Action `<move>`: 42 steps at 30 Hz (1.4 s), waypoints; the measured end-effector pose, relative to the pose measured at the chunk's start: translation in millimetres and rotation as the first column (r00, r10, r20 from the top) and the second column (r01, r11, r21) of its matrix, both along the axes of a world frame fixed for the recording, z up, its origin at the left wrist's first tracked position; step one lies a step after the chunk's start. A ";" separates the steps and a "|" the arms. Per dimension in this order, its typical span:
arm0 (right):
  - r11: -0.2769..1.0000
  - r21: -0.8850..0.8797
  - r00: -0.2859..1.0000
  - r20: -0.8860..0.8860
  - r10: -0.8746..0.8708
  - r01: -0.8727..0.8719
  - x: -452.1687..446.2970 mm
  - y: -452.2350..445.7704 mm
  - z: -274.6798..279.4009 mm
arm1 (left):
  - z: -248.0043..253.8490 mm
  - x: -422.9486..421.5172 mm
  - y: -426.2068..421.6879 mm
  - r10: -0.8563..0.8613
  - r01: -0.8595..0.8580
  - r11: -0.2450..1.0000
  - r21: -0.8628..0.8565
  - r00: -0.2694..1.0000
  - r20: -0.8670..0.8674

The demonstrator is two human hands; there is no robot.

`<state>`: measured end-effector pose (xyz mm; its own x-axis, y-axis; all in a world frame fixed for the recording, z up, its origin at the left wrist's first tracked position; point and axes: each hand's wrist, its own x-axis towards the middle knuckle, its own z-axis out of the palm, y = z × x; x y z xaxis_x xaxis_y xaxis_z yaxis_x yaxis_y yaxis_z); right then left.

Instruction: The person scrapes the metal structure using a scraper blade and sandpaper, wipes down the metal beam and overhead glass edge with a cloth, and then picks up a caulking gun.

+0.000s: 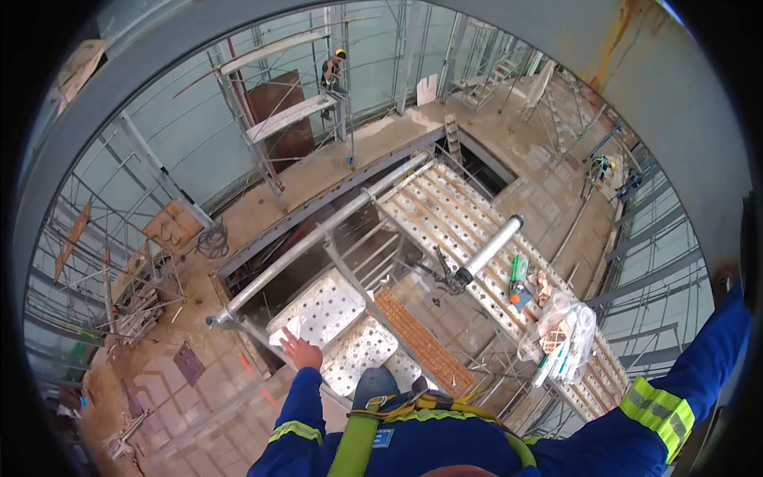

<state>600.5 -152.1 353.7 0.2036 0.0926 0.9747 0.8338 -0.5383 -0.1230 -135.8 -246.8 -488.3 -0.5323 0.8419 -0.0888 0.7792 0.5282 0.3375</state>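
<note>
My left hand [300,350] is spread with nothing in it, over the edge of a white perforated scaffold plank [322,306]. Whether it touches the plank I cannot tell. My right arm [699,358] reaches out to the right edge in a blue sleeve with a reflective band; the hand itself is out of sight. On the rusty perforated planks [445,191] ahead lies a caulking gun [493,246] with a silver barrel and black handle. Beside it are a green and orange bottle [517,274] and a clear plastic bag [568,334] with white tubes.
A grey steel beam [636,56] curves overhead. A metal rail [318,234] borders the platform, with the floor far below. Brown slatted planks [421,342] lie in front of me. One person [334,75] is on a far scaffold; another [602,168] is at right below.
</note>
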 end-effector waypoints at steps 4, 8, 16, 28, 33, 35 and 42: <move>0.975 0.207 0.997 -0.006 -0.077 0.076 30.8 -0.8 26.7 | -35.7 5.3 39.3 0.086 -0.085 0.996 0.026 0.996 -0.033; 0.977 0.187 0.995 -0.001 0.101 -0.099 47.0 0.3 39.6 | -71.5 32.9 59.7 0.086 -0.122 0.915 0.384 0.990 0.110; 0.965 0.242 0.995 0.052 0.088 -0.098 -27.0 3.1 4.0 | -107.0 203.7 -5.3 0.012 -0.255 0.812 0.525 0.907 0.422; 0.943 0.290 0.983 0.135 0.126 -0.161 -56.8 2.3 -16.2 | -169.5 269.3 -46.6 -0.102 -0.416 0.909 0.005 -0.213 0.972; 0.946 0.260 0.978 0.124 0.166 -0.194 -67.0 -1.0 -20.9 | -176.1 243.7 -50.0 -0.109 -0.479 0.869 -0.124 -0.429 0.897; 0.952 0.262 0.978 0.168 0.119 -0.161 -63.3 1.0 -20.1 | -183.3 231.3 -50.6 -0.178 -0.499 0.853 -0.153 -0.554 0.814; 0.971 0.217 0.983 0.170 0.068 -0.105 -60.2 6.2 -21.5 | -177.6 197.6 -63.1 -0.342 -0.650 0.748 -0.133 -0.550 0.762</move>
